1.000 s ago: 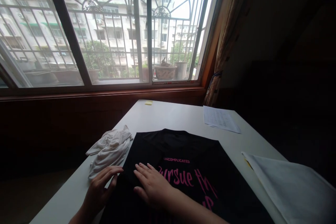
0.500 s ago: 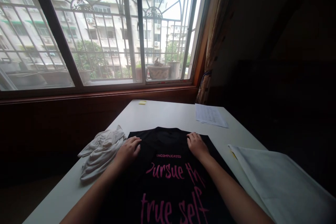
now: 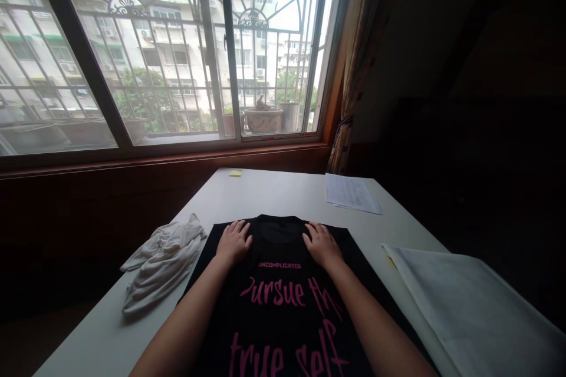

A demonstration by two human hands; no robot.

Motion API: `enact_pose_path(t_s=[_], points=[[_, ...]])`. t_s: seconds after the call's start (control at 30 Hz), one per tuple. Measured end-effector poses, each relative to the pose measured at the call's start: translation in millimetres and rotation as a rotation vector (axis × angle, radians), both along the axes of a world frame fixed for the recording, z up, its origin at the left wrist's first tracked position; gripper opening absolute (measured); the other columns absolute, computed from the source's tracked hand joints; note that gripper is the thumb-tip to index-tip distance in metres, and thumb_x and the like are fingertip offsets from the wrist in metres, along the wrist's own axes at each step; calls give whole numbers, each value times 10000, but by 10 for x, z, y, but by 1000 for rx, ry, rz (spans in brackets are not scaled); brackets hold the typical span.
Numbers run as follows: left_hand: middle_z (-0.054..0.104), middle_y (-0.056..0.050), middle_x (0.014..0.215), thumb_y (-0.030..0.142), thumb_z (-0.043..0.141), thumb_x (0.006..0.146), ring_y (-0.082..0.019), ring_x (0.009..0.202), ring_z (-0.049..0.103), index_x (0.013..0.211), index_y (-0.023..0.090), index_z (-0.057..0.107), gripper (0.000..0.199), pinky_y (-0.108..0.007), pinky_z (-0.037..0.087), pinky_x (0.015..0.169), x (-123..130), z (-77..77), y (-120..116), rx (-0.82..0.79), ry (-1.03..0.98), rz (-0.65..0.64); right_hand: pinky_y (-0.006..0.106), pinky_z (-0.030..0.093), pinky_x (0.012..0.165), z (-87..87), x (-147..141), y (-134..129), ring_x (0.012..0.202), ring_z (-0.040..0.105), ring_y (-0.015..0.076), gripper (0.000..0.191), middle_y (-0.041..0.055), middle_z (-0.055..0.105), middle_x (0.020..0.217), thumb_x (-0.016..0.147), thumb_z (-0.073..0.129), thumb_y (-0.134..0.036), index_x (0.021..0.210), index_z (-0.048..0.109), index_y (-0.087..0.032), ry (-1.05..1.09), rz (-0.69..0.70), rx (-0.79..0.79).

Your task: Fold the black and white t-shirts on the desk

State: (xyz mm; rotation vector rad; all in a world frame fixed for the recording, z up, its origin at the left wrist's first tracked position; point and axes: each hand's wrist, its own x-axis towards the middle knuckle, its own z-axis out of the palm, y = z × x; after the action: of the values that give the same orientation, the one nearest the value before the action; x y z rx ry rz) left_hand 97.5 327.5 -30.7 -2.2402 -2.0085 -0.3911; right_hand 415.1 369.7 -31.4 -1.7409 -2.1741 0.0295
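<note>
A black T-shirt (image 3: 278,247) with pink lettering lies spread face up on the white table, its neckline toward the window. My left hand (image 3: 234,241) rests on the shirt's left shoulder area, fingers stretched out and slightly apart. On the opposite shoulder, my right hand (image 3: 322,242) lies flat in the same way, beside the collar. Neither hand grips the fabric. My forearms cover parts of the shirt's sides, and its lower end runs out of view.
Left of the shirt is a crumpled white cloth (image 3: 165,262). Printed papers (image 3: 352,193) lie at the far right of the table (image 3: 265,191), with a yellow note (image 3: 236,173) at the far left. A folded pale fabric (image 3: 477,300) covers the right edge. Behind stands a barred window (image 3: 177,59).
My left hand has moved right, from the shirt's outer edge to near the collar. My right hand has shifted slightly toward the collar. The view has turned slightly right.
</note>
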Motion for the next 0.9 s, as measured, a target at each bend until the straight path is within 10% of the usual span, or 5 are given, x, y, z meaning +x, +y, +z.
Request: enact_pose_path(t_s=[0.9], points=[[489,-121,1514,426,336,1012,-251,1400,415,1451,140,499,549,-391,253,1187,177,3,412,2,92,-61,378,255,1156,-75,211,208,1370,386,273,558,125,478,1478,992,355,-442,1433,513,-140,-46,-138,4]])
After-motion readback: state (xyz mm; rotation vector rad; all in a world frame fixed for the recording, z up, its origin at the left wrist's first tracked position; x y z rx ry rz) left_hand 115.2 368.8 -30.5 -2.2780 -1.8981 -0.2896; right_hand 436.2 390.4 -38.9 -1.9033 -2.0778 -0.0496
